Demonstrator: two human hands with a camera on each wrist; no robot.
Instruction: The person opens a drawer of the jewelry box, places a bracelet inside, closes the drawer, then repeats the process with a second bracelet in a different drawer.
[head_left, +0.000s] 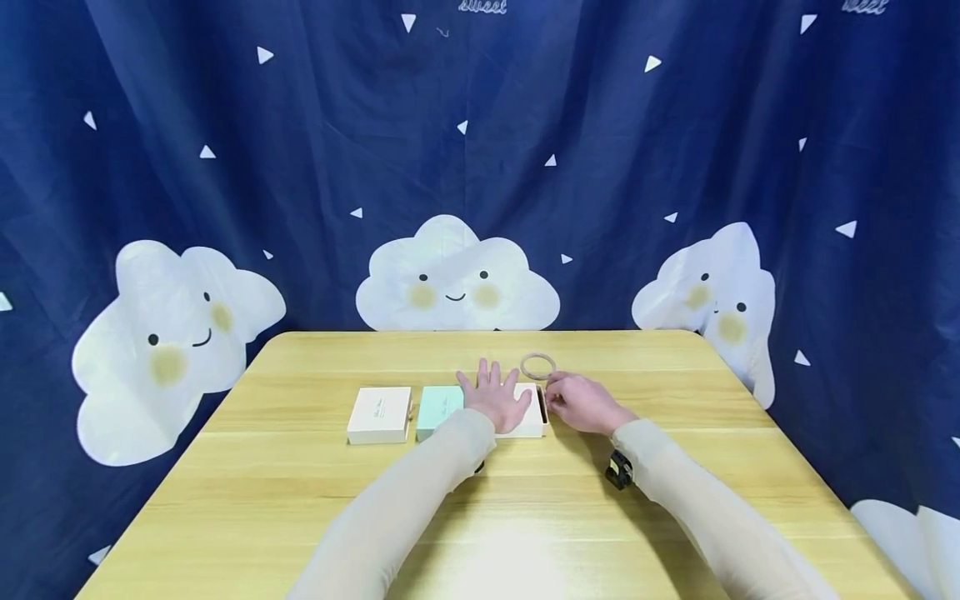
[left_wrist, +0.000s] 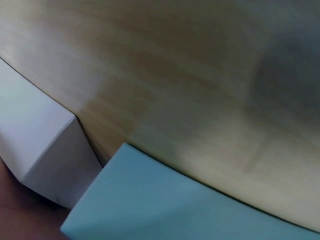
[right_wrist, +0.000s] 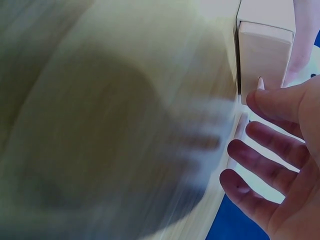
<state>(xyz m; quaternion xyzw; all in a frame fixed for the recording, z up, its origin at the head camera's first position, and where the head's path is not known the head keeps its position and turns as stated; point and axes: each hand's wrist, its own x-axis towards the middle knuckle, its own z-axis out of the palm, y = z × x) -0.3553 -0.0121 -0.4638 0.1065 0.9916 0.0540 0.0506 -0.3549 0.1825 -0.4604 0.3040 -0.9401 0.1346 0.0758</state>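
My left hand (head_left: 496,406) lies with spread, straight fingers on a white drawer box (head_left: 527,423), covering much of its top. The box's inner drawer (right_wrist: 263,52) sticks out a little on the right, leaving a narrow dark gap. At that end my right hand (head_left: 583,403) pinches a small pull tab (right_wrist: 260,83) between thumb and index finger, while its other fingers are loosely bent and apart. Directly left of the left hand stands a mint-green box (head_left: 438,406). A pale pinkish bangle (head_left: 522,367) rests on the table just behind the white drawer box.
Another white box (head_left: 380,412) with small lettering stands at the left end of the row, with a small tab on its right side. Everything sits on a light wooden table (head_left: 300,500). A dark blue curtain (head_left: 465,175) with clouds hangs behind the table's far edge.
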